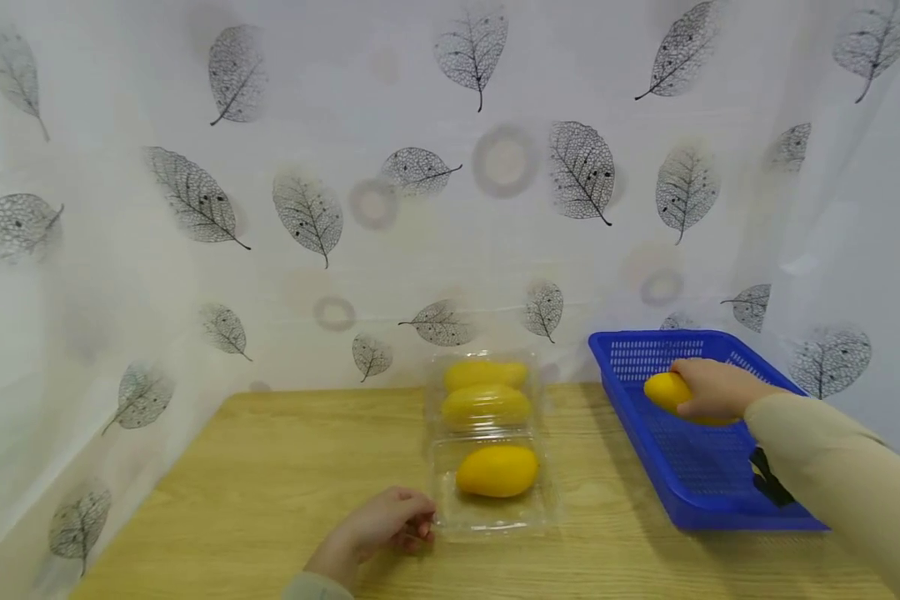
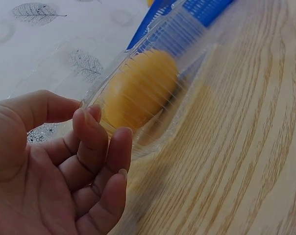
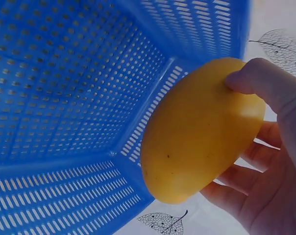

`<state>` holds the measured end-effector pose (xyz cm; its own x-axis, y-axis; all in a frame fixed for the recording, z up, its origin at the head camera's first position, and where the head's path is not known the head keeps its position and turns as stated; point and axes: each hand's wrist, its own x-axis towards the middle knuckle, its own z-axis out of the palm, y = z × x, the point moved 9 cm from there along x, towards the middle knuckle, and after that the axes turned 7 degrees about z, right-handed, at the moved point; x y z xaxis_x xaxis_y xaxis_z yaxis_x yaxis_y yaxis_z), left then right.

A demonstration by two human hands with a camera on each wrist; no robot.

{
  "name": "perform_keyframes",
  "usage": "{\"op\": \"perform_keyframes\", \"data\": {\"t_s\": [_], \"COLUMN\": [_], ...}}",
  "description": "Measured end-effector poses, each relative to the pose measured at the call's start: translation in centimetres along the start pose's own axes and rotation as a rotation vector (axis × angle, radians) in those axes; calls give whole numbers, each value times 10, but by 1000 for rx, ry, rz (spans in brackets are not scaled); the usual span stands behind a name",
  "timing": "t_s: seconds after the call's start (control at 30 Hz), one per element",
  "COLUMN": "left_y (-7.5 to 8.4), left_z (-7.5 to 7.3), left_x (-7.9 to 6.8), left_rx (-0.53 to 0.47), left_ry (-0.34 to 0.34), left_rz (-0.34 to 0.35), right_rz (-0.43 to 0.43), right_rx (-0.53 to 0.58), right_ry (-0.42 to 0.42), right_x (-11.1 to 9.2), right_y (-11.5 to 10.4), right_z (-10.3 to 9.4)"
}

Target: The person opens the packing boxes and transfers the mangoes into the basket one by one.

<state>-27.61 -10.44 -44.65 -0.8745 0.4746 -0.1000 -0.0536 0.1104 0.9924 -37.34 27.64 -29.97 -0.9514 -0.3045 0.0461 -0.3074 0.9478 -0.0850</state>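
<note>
Gripping smooth oval mango with right hand, left hand pinching ribbed plastic box

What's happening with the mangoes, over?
Right hand gripping one mango at blue basket. Left hand pinching edge of clear container. Three mangoes inside it. Nothing visibly in the way.

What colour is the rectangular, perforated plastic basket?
The perforated basket is deep blue, shown best in the head view.

A pale curtain with dark, lacy leaves and faint rings (the rings look quite blurry) hangs at the back and both sides. Below it stands a light table with streaky wood grain.
</note>
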Motion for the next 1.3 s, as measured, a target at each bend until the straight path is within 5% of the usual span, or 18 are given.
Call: {"op": "perform_keyframes", "data": {"t_s": [0.67, 1.3], "left_y": [0, 3], "left_z": [1, 2], "left_x": [-3, -2], "left_rx": [41, 44], "left_ry": [7, 0], "left_rz": [-6, -6], "right_rz": [8, -26], "right_rx": [-54, -344], "right_ry": [-134, -21], "right_x": [45, 65], "right_y": [7, 10], "right_z": [34, 73]}}
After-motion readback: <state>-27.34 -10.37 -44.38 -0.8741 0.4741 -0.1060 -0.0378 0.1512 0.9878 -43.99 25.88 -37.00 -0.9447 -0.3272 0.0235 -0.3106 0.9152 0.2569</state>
